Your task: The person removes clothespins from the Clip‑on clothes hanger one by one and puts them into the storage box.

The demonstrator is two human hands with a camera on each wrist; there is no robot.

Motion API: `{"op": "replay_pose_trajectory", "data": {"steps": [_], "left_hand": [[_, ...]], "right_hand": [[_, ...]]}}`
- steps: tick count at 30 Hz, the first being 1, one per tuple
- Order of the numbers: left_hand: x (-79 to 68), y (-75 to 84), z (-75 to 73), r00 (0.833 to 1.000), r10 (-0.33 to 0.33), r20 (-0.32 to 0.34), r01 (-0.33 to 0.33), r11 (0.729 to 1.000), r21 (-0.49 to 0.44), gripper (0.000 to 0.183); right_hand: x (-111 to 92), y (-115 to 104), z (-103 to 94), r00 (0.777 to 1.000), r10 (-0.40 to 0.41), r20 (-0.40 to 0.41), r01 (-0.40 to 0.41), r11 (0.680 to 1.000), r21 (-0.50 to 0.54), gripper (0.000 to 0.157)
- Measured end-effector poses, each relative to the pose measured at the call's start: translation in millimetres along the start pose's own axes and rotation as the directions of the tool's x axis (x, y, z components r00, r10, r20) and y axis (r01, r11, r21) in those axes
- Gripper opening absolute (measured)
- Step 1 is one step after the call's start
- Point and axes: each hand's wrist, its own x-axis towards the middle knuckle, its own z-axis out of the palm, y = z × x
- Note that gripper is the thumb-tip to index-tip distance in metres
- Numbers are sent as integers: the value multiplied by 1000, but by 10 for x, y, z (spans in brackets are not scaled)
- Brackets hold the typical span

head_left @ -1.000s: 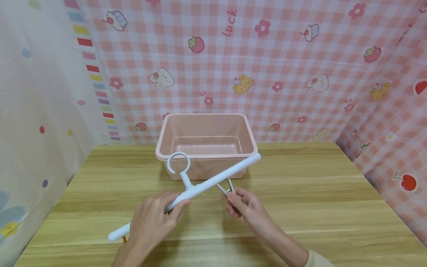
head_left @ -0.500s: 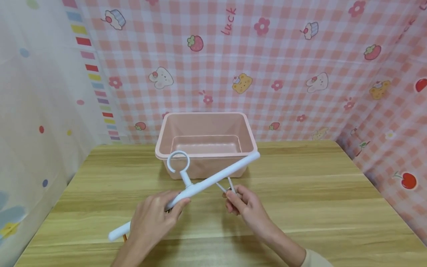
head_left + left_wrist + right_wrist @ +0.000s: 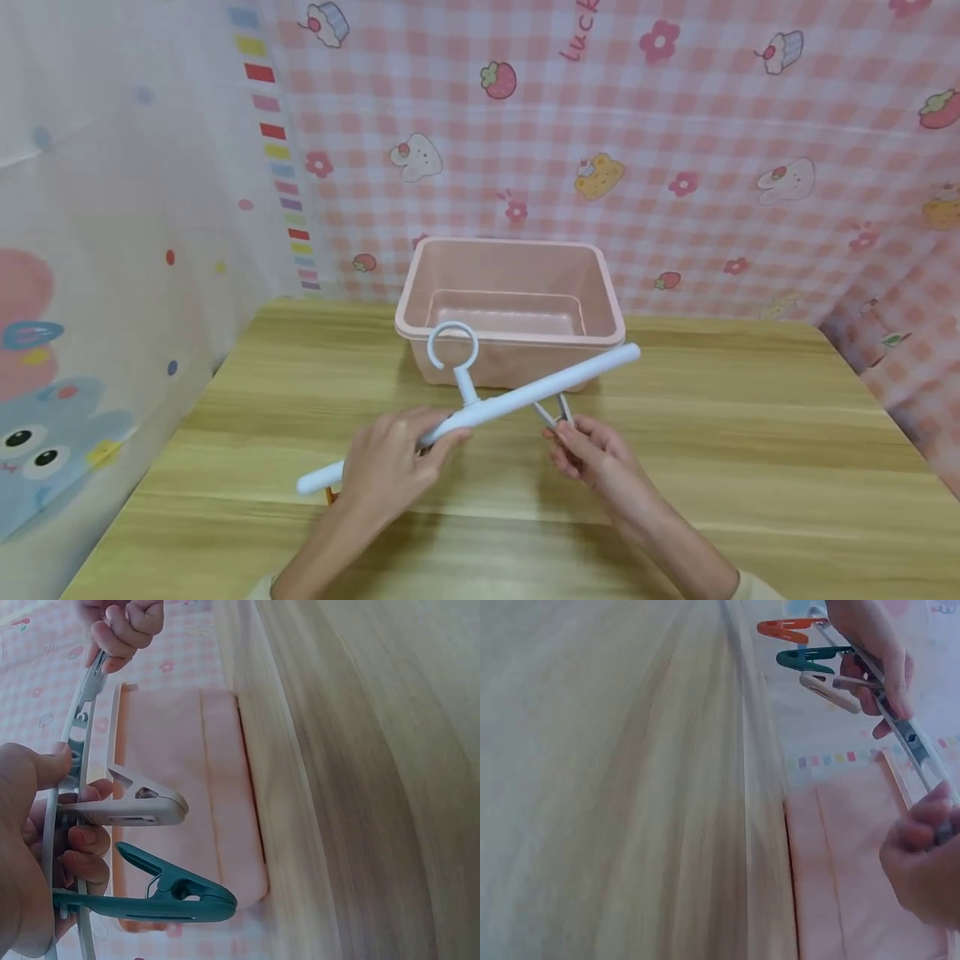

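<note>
In the head view my left hand (image 3: 390, 458) grips a white clothes hanger (image 3: 540, 389) near its middle, with the bar slanting up to the right and its round hook on top. Under the bar hang a green clip (image 3: 165, 896) and a beige clip (image 3: 135, 806), both beside my left fingers. An orange clip (image 3: 787, 630) sits toward the hanger's left end. My right hand (image 3: 600, 458) pinches a pale clip (image 3: 566, 407) just below the right half of the bar. Its far end is hidden behind the bar in the head view.
A pink plastic bin (image 3: 435, 362) stands at the back of the wooden table (image 3: 750, 417), behind the hanger. Checked pink cloth (image 3: 637, 108) hangs along the back and right, and a white patterned curtain (image 3: 187, 150) on the left.
The head view has turned, so the whole scene sits further right and a little higher. Both hands keep their hold, with the hanger and pale clip in nearly the same place relative to the bin.
</note>
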Motion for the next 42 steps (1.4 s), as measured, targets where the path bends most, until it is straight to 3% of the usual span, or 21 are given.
{"op": "replay_pose_trajectory", "data": {"steps": [2, 5, 8, 9, 11, 13, 17, 19, 22, 25, 27, 29, 31, 32, 35, 38, 42], "left_hand": [[12, 16, 18, 1000, 4, -3, -4, 1000, -9, 18], [13, 26, 24, 1000, 7, -11, -7, 1000, -30, 16], [10, 28, 18, 1000, 12, -14, -13, 999, -42, 16], [9, 27, 16, 1000, 13, -15, -14, 999, -46, 17], [7, 25, 13, 1000, 14, -17, -15, 999, -50, 17], [7, 23, 13, 1000, 16, -19, -17, 999, -52, 17], [11, 17, 21, 1000, 22, -20, -23, 999, -49, 17], [13, 13, 26, 1000, 23, -19, -24, 999, -47, 17], [11, 8, 31, 1000, 22, -17, -23, 998, -54, 17], [10, 1, 35, 1000, 18, -20, -19, 998, -59, 17], [10, -2, 35, 1000, 11, -17, -12, 998, -65, 18], [14, 4, 36, 1000, 4, -11, -5, 997, -72, 19], [20, 15, 35, 1000, -5, -4, 5, 997, -82, 19], [23, 19, 35, 1000, -9, 0, 9, 996, -88, 19], [29, 30, 33, 1000, -20, 7, 20, 994, -104, 19], [29, 35, 33, 999, -31, 13, 33, 993, -116, 20], [28, 49, 36, 999, -42, 18, 44, 992, -120, 22]], "right_hand": [[-25, 6, 9, 994, -88, -61, 79, 988, -130, 29], [-47, 32, 48, 958, -254, -135, 197, 922, -334, 22], [-55, 54, 75, 920, -348, -180, 234, 857, -459, 16], [-55, 57, 80, 916, -353, -189, 230, 850, -474, 15], [-45, 52, 81, 925, -326, -194, 212, 868, -449, 17], [-29, 39, 66, 947, -272, -172, 192, 907, -376, 22], [-10, 9, -6, 994, -99, -36, 94, 989, -111, 29], [-10, -6, -52, 999, 0, 51, -2, 999, 42, 27], [-10, -23, -104, 986, 94, 136, -119, 976, 184, 22], [-7, -22, -99, 989, 88, 122, -108, 980, 166, 23], [-11, -14, -59, 999, 21, 50, -24, 998, 57, 27], [-21, 11, -15, 995, -95, -42, 89, 989, -116, 26], [-37, 36, 27, 967, -221, -129, 174, 937, -303, 25], [-41, 54, 39, 943, -293, -155, 212, 893, -396, 21], [-46, 101, 58, 855, -491, -169, 290, 721, -630, 9], [-28, 134, 58, 755, -645, -118, 348, 546, -762, 12], [-9, 148, 45, 670, -739, -64, 382, 418, -824, 17]]}}
